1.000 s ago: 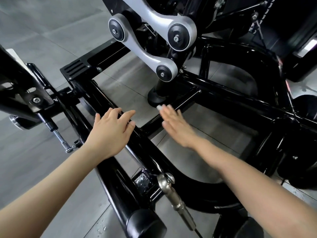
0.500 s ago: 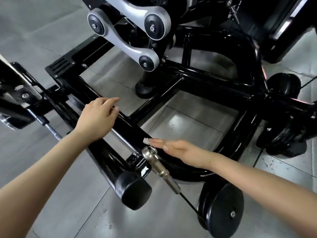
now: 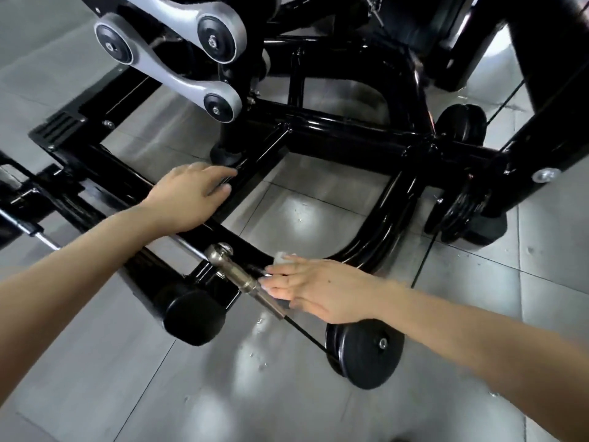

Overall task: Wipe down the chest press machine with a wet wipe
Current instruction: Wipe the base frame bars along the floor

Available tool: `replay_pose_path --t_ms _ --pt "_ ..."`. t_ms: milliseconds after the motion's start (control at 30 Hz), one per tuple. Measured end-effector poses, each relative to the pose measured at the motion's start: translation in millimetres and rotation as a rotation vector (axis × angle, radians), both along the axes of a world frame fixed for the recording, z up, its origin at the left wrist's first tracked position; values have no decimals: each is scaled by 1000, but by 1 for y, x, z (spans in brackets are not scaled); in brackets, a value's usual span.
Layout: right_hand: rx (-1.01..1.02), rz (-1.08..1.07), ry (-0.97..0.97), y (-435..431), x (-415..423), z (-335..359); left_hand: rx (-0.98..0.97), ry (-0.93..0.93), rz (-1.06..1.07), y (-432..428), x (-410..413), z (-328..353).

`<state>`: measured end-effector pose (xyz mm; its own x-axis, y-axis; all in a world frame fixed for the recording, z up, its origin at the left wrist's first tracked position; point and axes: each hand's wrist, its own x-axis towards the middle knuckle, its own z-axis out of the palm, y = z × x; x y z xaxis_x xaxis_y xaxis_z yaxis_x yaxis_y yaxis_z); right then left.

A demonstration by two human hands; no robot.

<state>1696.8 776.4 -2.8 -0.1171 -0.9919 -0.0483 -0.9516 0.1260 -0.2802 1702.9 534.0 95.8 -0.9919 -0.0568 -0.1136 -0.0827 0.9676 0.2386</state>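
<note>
On black frame (image 3: pixel 350 130), left hand (image 3: pixel 188 199) flat, right hand (image 3: pixel 318 288) pressing wipe (image 3: pixel 282 258)

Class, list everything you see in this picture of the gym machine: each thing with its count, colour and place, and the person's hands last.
machine frame: one, glossy black tubes, across the middle
linkage: one, silver with three black round caps, top left
metal fitting: one, silver, on the near frame bar
cable: one, black, running from the fitting
end cap: one, black, near tube end, lower centre
roller: one, black, lower right
wet wipe: one, white, under the right fingertips
floor: grey tiles, water drops
left hand: rests on a frame bar
right hand: presses the wipe beside the fitting
</note>
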Motion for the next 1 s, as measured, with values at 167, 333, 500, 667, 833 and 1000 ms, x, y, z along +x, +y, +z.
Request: replay_pose_path --t_ms 167,333,500,667,833,1000 --pt "-40 -130 26 83 -5 -7 56 -69 -141 35 -6 20" --pt "-110 -574 -135 137 -48 -15 100 -125 -219 77 -20 27" --pt "-370 -906 -375 117 -23 -26 -49 -256 -361 111 -31 11" --pt "-410 -643 -368 112 28 -46 -63 -323 -283 133 -51 -3" --pt "-536 -902 -450 124 -54 -43 89 -323 -165 161 -66 -21" --pt "-592 -1018 -564 110 -49 -43 315 -278 -31 186 -80 -39"
